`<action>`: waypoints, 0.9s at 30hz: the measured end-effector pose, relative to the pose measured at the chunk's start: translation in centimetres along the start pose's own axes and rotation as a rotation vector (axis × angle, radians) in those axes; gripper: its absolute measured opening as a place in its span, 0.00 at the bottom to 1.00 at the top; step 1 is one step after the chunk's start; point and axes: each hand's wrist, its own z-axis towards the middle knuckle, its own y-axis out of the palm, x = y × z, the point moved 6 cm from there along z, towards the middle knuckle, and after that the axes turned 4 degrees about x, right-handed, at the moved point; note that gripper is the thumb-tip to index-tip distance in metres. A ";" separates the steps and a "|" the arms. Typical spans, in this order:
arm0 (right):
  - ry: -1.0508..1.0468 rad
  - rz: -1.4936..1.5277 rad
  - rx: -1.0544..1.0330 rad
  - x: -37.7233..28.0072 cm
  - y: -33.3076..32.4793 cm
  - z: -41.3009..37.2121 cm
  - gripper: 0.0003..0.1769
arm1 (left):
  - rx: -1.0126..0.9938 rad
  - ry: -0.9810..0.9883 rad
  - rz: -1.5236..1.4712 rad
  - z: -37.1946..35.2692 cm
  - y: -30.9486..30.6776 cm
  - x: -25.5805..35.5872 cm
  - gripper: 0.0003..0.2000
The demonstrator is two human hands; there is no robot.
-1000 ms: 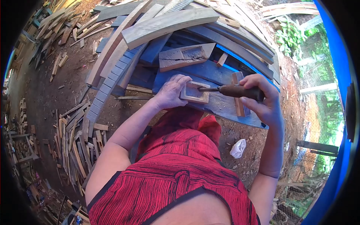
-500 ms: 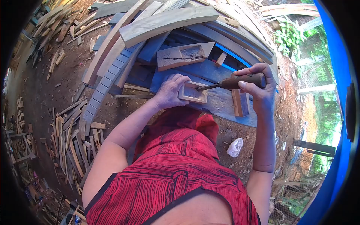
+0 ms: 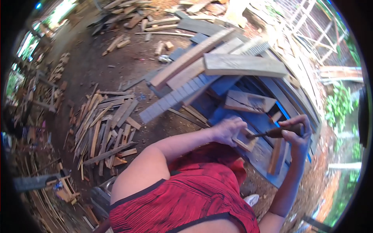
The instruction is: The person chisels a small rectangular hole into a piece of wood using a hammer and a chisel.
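Observation:
My left hand (image 3: 229,131) grips the left side of a small hollowed wooden block (image 3: 245,139) above the bench. In my right hand (image 3: 298,131) is the dark wooden handle of a chisel-like tool (image 3: 278,133). The tool's metal shaft points left, and its tip is inside the block's hollow. A larger wooden block (image 3: 250,101) with a cut recess and a dark crack lies just beyond. Near my right wrist, a short wooden piece (image 3: 276,156) rests on the bench.
Long boards (image 3: 245,65) are stacked beyond the hands, beside a notched strip (image 3: 178,95). A heap of wood offcuts (image 3: 105,126) lies on the ground at the left. Green plants (image 3: 338,103) stand at the right, and a white bag (image 3: 251,199) lies below the bench.
The view has swung left, so the hands, block and bench appear farther right and lower. Both hands keep their holds, and the tool tip remains in the hollow.

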 end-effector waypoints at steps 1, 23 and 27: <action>0.073 -0.003 0.017 0.7 -0.3 0.5 0.17 | 0.013 -0.018 0.027 -0.1 -0.4 0.1 0.38; 0.153 0.377 0.270 9.3 -6.3 0.2 0.13 | 0.025 0.081 0.054 0.2 0.8 0.0 0.39; 0.032 0.196 0.214 6.7 -5.6 -1.8 0.15 | 0.019 0.072 0.060 0.4 0.5 0.4 0.39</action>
